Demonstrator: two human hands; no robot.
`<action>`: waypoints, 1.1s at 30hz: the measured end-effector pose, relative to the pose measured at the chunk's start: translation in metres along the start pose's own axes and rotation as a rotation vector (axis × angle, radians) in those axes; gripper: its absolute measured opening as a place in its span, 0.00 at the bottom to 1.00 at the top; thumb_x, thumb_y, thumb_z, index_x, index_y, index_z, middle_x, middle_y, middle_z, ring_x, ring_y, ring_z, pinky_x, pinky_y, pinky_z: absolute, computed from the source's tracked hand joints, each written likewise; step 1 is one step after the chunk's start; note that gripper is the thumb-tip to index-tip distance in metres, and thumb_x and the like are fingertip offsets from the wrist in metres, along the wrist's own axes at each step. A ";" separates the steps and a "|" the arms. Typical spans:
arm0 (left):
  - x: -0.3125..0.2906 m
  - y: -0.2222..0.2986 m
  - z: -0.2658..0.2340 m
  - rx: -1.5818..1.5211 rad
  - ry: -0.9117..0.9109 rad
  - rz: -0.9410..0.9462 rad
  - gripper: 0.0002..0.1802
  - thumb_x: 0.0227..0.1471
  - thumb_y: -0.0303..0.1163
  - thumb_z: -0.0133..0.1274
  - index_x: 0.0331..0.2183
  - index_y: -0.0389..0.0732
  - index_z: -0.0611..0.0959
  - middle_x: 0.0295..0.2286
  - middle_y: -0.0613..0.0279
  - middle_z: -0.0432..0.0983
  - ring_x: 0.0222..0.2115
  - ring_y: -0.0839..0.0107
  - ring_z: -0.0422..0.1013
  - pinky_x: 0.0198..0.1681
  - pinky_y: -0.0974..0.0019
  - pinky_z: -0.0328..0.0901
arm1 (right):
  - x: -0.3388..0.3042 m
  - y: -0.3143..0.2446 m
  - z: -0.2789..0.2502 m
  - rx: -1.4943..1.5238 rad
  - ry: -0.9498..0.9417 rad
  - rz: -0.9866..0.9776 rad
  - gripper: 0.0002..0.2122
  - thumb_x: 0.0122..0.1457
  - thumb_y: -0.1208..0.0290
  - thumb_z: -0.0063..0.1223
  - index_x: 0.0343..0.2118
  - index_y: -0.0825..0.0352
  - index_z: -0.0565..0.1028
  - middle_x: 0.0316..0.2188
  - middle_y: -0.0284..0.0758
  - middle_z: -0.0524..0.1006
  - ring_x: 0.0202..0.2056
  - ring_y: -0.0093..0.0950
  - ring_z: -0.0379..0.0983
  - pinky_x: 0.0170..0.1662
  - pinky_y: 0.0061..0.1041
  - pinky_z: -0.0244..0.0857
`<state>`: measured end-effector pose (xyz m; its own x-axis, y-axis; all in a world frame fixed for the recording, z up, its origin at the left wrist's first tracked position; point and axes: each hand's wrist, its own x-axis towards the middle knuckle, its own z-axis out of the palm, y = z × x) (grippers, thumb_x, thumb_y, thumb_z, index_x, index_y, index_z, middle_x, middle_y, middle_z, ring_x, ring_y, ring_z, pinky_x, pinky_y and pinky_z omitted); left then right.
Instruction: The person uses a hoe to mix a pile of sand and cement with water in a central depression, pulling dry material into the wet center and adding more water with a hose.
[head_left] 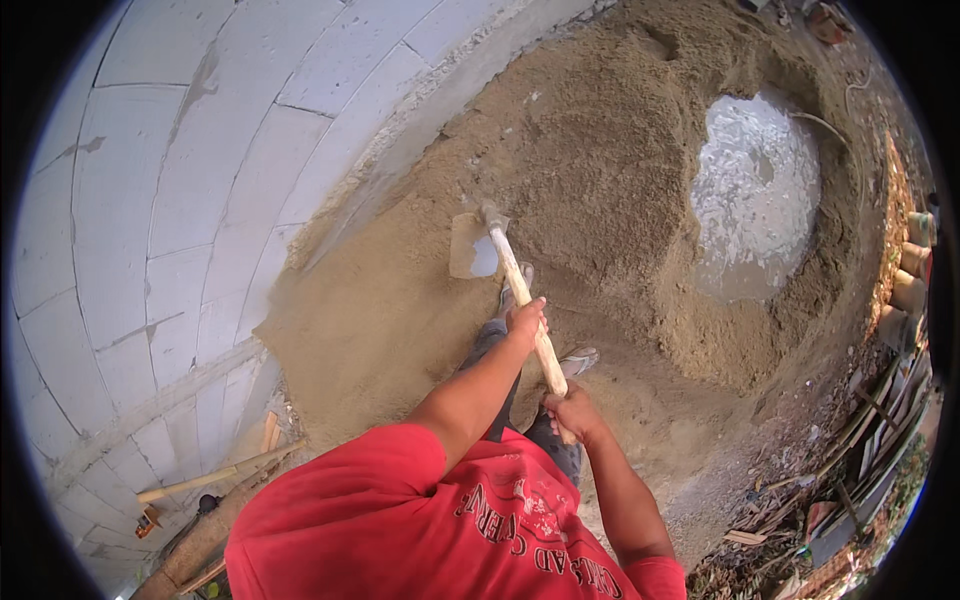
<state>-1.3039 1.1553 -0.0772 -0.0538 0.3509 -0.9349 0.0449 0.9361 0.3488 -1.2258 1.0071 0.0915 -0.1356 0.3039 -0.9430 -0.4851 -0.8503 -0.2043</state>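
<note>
A hoe (522, 290) with a pale wooden handle and a flat metal blade (470, 245) slants across the middle of the view. My left hand (527, 318) is wrapped round the handle partway along. Lower down, close to my body, my right hand (572, 412) grips the handle near its butt end. The blade is at the edge of a heap of brown sand (590, 160), just beyond my feet. Part of the blade looks shiny. To the right, a pool of wet grey mix (755, 195) lies in a hollow ringed by sand.
A pale block wall (200, 180) rises on the left, with a wooden pole (220, 470) near its base. My sandalled foot (580, 360) stands on sandy ground. At the right are stacked cylindrical things (908, 290) and a pile of scrap boards (860, 440). A thin hose or cord (820, 122) reaches the pool.
</note>
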 end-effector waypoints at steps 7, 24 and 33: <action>0.150 0.036 -0.055 0.016 0.184 -0.061 0.16 0.49 0.36 0.62 0.19 0.41 0.73 0.14 0.65 0.67 0.12 0.72 0.65 0.15 0.65 0.63 | 0.176 -0.025 0.024 -0.024 -0.146 0.020 0.14 0.53 0.78 0.51 0.43 0.69 0.67 0.17 0.31 0.69 0.13 0.23 0.64 0.15 0.26 0.62; 0.269 -0.019 0.093 -0.249 -0.066 -0.083 0.06 0.48 0.27 0.55 0.25 0.41 0.73 0.18 0.66 0.65 0.16 0.71 0.64 0.19 0.62 0.63 | 0.295 -0.041 -0.147 -0.741 0.192 -0.180 0.21 0.51 0.64 0.55 0.43 0.76 0.72 0.30 0.54 0.78 0.34 0.49 0.77 0.40 0.40 0.70; 0.138 -0.088 0.165 -0.254 -0.156 -0.158 0.07 0.47 0.26 0.54 0.21 0.42 0.74 0.15 0.67 0.66 0.14 0.73 0.64 0.17 0.65 0.63 | 0.126 -0.027 -0.190 -0.525 0.283 -0.062 0.17 0.54 0.68 0.57 0.40 0.76 0.70 0.18 0.43 0.74 0.17 0.31 0.72 0.21 0.32 0.66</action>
<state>-1.1508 1.1174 -0.2474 0.1138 0.2112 -0.9708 -0.2032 0.9614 0.1853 -1.0661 0.9864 -0.0714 0.1495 0.2950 -0.9437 0.0168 -0.9551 -0.2959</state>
